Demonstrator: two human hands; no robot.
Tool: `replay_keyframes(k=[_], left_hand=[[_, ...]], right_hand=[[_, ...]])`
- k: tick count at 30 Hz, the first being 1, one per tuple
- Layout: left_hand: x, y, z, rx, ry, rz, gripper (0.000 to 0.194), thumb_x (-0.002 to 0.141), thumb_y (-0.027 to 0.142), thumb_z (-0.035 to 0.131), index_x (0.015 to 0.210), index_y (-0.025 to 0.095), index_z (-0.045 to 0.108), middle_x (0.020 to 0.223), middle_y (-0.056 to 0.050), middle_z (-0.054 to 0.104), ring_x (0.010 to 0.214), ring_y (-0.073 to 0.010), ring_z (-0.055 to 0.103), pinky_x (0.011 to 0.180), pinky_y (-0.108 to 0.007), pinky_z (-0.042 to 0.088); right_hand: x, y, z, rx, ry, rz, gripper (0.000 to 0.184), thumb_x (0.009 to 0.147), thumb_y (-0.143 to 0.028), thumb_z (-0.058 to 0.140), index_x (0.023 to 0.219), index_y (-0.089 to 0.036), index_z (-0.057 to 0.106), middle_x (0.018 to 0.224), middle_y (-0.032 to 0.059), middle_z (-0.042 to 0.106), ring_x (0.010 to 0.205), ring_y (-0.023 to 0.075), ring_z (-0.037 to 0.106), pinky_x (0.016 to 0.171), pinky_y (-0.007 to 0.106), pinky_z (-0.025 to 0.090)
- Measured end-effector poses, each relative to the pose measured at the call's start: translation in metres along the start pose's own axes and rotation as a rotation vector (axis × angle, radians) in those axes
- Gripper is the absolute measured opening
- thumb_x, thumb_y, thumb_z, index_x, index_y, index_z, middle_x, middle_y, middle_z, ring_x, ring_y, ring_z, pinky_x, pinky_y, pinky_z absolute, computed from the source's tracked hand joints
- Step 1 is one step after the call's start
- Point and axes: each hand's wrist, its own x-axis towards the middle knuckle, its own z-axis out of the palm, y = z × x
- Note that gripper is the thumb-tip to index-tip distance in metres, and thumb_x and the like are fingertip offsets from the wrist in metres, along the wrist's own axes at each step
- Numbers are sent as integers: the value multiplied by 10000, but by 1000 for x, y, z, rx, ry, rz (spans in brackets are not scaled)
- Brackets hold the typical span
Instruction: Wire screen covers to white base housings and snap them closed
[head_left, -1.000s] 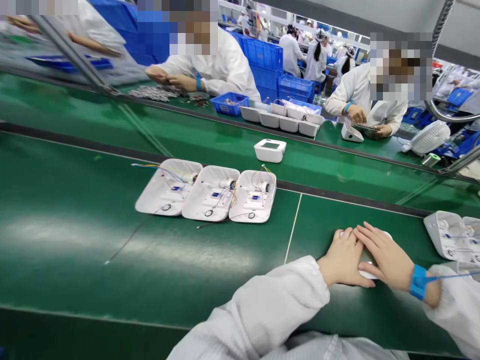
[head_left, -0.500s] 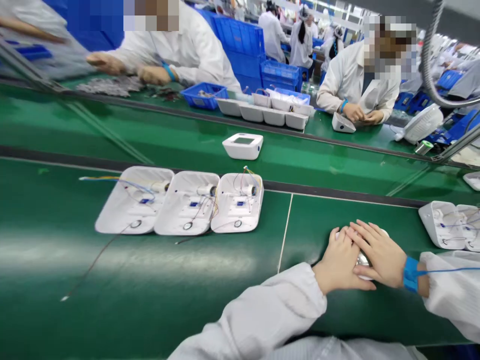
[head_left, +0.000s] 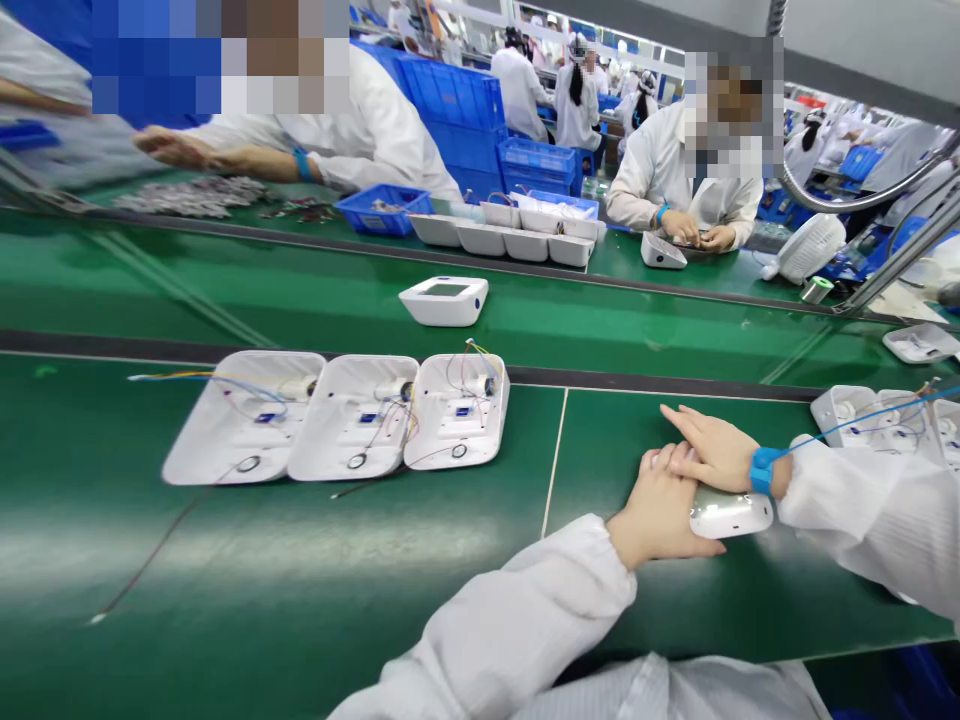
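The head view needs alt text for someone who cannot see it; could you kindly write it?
A person's left grip lies over a white device on a green surface, the right grip partly overlapping it. Three open, wired white housings sit to the left; co-workers work opposite.

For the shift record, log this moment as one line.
left hand: on white device | right hand: open, overlapping left hand | green bench, left side: three open white shells

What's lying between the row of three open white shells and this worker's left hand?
In the head view, a thin pale line crosses the green bench between the shells and the left hand.
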Motion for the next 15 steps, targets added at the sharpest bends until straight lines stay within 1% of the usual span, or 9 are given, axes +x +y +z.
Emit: replay_keyframes(k=[4, 7, 9, 11, 13, 15], left_hand=[[-4, -3, 7, 20, -1, 11, 1099, 546, 707, 748, 1429, 161, 387, 1407, -202, 484, 1293, -408, 421, 1076, -561, 305], [-4, 0, 6, 32, -7, 17, 1015, 606, 699, 710, 1419, 175, 405, 1397, -188, 497, 1275, -392, 437, 1058, -544, 319], [-4, 3, 4, 39, -7, -1, 1014, 614, 669, 715, 1436, 175, 387, 1395, -185, 500, 1269, -388, 441, 1038, -539, 336], [-4, 4, 2, 46, -23, -7, 1040, 599, 643, 735, 1451, 170, 369, 1415, -191, 486, 1281, -392, 433, 1035, -537, 340], [-5, 5, 2, 58, -40, -1, 1035, 592, 631, 742, 1442, 164, 382, 1446, -203, 461, 1302, -401, 421, 1051, -538, 328], [-6, 4, 3, 68, -43, 0, 987, 604, 628, 734, 1413, 160, 418, 1460, -210, 450, 1316, -409, 413, 1069, -543, 312]], right_hand=[[-1, 0, 4, 3, 22, 55, 871, 943, -649, 407, 1604, -172, 100, 1538, 213, 405, 1459, 333, 336, 1118, 520, 373], [0, -4, 1, -28, 7, 71, 905, 911, -687, 438, 1604, -194, 128, 1518, 220, 427, 1419, 361, 397, 1090, 518, 397], [2, -8, -5, -23, -33, 85, 907, 895, -714, 443, 1599, -214, 166, 1491, 204, 464, 1350, 370, 480, 1048, 507, 434], [4, -11, -10, 14, -90, 101, 877, 902, -717, 423, 1596, -239, 184, 1462, 173, 506, 1279, 356, 549, 1011, 489, 463], [7, -11, -14, 61, -145, 118, 828, 927, -696, 390, 1597, -260, 172, 1463, 145, 516, 1248, 337, 577, 1004, 473, 470], [9, -8, -16, 89, -193, 102, 798, 946, -670, 378, 1598, -264, 163, 1491, 137, 489, 1277, 326, 558, 1030, 464, 456]])
